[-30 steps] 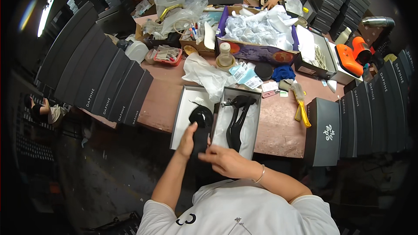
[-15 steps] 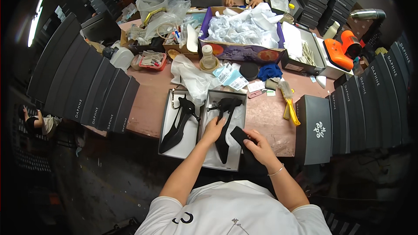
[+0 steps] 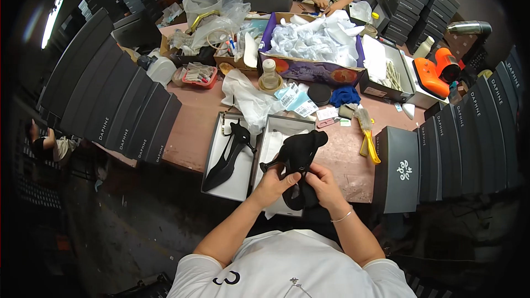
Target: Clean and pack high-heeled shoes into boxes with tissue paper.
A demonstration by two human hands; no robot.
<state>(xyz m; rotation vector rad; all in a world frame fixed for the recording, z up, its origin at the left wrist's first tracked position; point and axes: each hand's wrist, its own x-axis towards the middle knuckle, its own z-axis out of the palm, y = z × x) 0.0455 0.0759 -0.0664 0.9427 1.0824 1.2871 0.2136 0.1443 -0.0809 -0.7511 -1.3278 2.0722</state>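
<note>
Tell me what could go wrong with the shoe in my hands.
The black shoe, held by your left hand and right hand, could slip and get scuffed on the open box. The bracelet on your right wrist might also scratch it.

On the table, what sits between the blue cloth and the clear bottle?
In the head view, a round black container sits beside the blue cloth, with pale blue label sheets nearer the clear bottle.
</note>
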